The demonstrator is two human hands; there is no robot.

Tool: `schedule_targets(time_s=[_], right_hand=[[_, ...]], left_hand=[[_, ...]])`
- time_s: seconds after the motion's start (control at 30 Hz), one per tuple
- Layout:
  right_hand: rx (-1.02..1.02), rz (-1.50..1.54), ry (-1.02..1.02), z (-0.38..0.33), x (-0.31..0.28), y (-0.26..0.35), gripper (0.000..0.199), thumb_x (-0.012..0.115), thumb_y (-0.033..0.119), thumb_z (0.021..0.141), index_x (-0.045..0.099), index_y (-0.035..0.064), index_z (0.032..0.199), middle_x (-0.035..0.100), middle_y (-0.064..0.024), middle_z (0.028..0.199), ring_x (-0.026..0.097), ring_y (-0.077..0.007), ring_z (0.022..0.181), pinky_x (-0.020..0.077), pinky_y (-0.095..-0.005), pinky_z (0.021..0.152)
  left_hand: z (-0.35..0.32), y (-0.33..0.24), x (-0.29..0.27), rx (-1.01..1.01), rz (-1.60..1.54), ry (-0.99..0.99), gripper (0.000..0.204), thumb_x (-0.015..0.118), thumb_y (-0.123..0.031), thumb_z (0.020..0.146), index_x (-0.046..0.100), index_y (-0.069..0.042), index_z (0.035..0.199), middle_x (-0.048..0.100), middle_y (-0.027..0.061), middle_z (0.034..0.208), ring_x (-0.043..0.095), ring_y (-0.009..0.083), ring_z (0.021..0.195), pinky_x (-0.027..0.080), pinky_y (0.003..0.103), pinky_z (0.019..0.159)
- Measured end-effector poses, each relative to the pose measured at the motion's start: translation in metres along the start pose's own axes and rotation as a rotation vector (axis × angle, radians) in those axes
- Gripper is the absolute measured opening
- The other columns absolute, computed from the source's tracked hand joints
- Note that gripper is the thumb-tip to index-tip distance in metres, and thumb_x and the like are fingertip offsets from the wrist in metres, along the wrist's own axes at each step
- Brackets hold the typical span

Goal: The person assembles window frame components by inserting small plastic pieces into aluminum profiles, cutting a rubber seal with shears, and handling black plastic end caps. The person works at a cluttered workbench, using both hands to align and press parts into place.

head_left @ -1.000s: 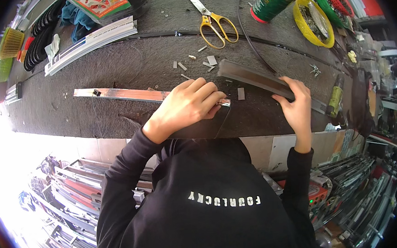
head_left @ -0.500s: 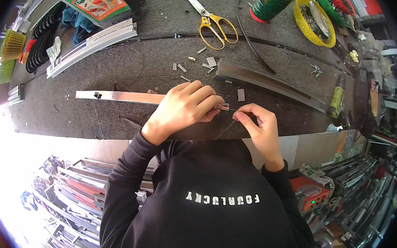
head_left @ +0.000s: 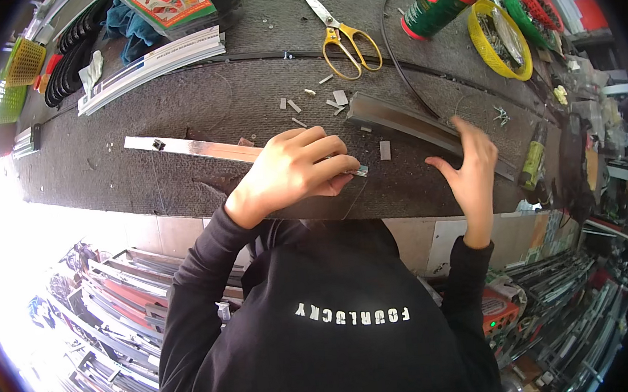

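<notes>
My left hand (head_left: 290, 167) is closed around a long, shiny metal strip (head_left: 201, 150), whose right end pokes out past the fingers. Near the strip's left end sits a small black clip (head_left: 158, 144). From the right end a thin cord (head_left: 358, 194) runs down toward the table's near edge. Off to the right, my right hand (head_left: 474, 166) is raised, thumb and fingers apart, with nothing seen in it. It is over the right part of a dark grey metal channel (head_left: 400, 124). Between the hands lies a small grey rectangular piece (head_left: 385, 150).
Scissors with yellow handles (head_left: 332, 24), small grey offcuts (head_left: 340, 98) and a curved black tube (head_left: 396, 63) lie farther back. A red-and-green spray can (head_left: 435, 7) and a yellow basket (head_left: 480, 52) of small parts are at back right. White profiles (head_left: 152, 70) lie at back left.
My right hand has let go of the thin cord and moved right, its fingers spreading. My left hand stays on the metal strip.
</notes>
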State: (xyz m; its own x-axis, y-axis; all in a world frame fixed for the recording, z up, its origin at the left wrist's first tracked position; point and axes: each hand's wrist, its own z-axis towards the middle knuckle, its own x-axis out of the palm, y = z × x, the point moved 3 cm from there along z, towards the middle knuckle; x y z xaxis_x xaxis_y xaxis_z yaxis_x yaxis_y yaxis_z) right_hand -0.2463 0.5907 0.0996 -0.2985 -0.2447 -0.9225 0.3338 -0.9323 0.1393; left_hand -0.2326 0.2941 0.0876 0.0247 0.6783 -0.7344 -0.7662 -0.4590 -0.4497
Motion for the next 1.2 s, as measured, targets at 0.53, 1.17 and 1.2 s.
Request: schedule_targets(time_s=[0.53, 1.17, 1.2], right_hand=[[0.334, 0.381, 0.275, -0.041, -0.067, -0.012, 0.053, 0.094, 0.009, 0.057, 0.073, 0.0018, 0.105, 0.069, -0.0096, 0.096, 0.062, -0.0274, 0.096, 0.0464, -0.0391, 0.089], [0.38, 0.396, 0.3, -0.043, -0.061, -0.011, 0.054, 0.093, 0.007, 0.056, 0.074, 0.0021, 0.105, 0.069, -0.0097, 0.095, 0.063, -0.0274, 0.094, 0.047, -0.0389, 0.089], [0.381, 0.396, 0.295, -0.043, -0.062, -0.012, 0.054, 0.093, 0.007, 0.056, 0.074, 0.0021, 0.105, 0.069, -0.0097, 0.095, 0.063, -0.0275, 0.094, 0.0469, -0.0389, 0.089]], left_hand=[[0.002, 0.0, 0.003, -0.044, -0.027, -0.063, 0.026, 0.082, -0.015, 0.072, 0.069, -0.015, 0.094, 0.062, -0.0015, 0.086, 0.065, 0.0183, 0.078, 0.054, 0.033, 0.067], [0.003, 0.0, -0.002, -0.037, -0.062, -0.064, 0.029, 0.083, -0.014, 0.073, 0.072, -0.013, 0.1, 0.063, -0.0008, 0.084, 0.066, 0.0193, 0.076, 0.055, 0.033, 0.066], [0.003, 0.0, -0.003, -0.036, -0.056, -0.067, 0.029, 0.083, -0.014, 0.073, 0.072, -0.013, 0.1, 0.063, -0.0008, 0.084, 0.066, 0.0193, 0.076, 0.055, 0.033, 0.066]])
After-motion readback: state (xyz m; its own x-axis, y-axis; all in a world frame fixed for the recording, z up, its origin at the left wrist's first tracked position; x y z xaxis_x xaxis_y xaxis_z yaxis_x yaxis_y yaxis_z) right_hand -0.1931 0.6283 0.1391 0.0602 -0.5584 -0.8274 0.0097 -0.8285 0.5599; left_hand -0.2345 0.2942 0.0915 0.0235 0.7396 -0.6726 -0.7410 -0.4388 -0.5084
